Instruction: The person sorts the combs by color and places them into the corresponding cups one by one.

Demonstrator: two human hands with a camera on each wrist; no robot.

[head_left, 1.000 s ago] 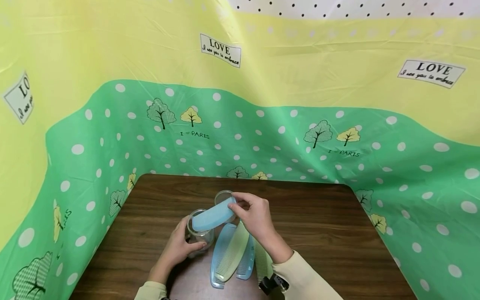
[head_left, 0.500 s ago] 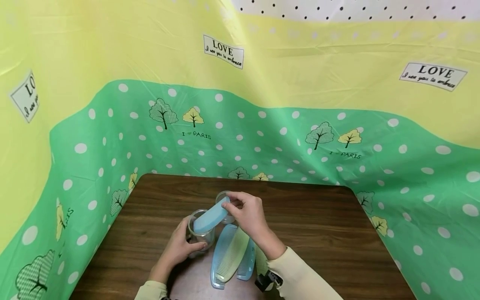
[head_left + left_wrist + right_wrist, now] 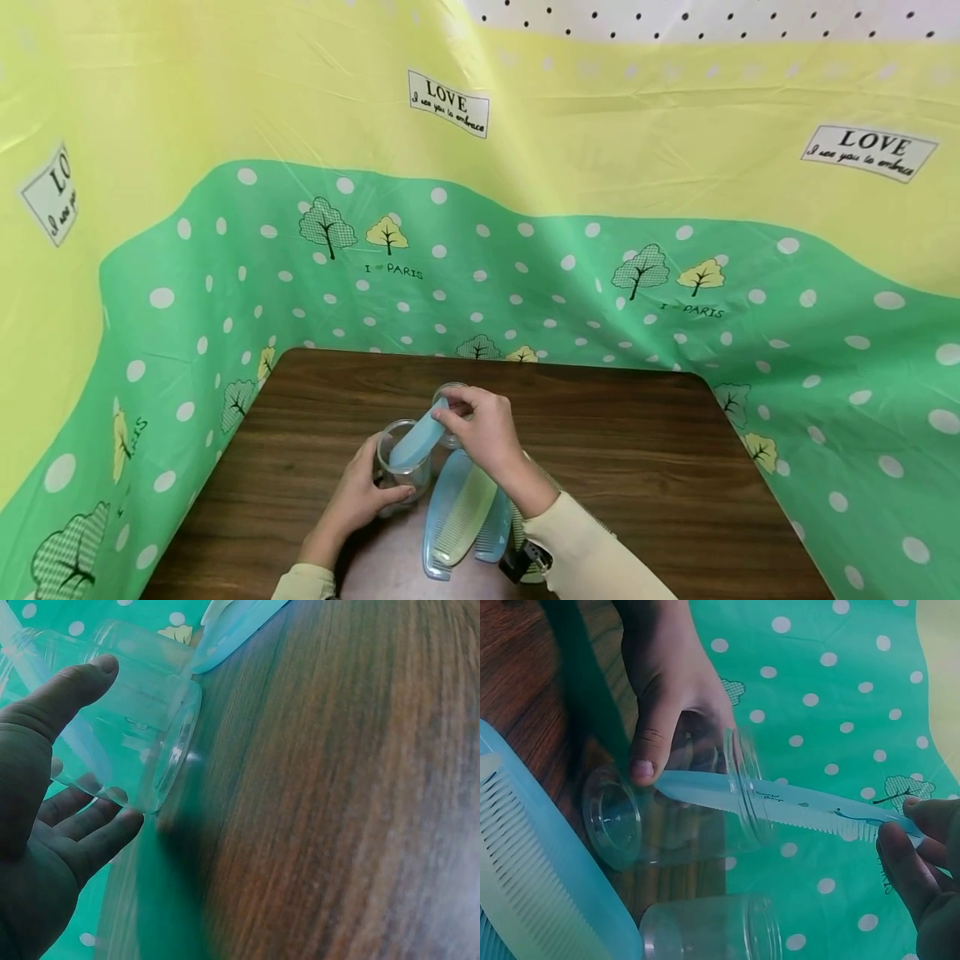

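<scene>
My left hand (image 3: 358, 493) grips a clear jar (image 3: 139, 724) around its side, thumb on one side and fingers on the other. The jar stands upright on the table. My right hand (image 3: 483, 429) pinches one end of a light blue comb (image 3: 802, 806) between thumb and fingers. The comb slants through the jar's open mouth, its lower end inside near the wall, as the right wrist view shows. Beside the jar, blue combs and a pale green comb (image 3: 467, 512) lie overlapping on the table.
Behind the held jar stands a second clear jar (image 3: 712, 930), partly hidden by the right hand. Another green comb (image 3: 534, 573) lies under the right forearm. A polka-dot green and yellow curtain (image 3: 525, 275) surrounds the brown wooden table (image 3: 637, 467).
My right hand has moved left and tipped the blue comb steeper, so its lower end sits deeper in the jar. The left hand keeps its grip on the jar.
</scene>
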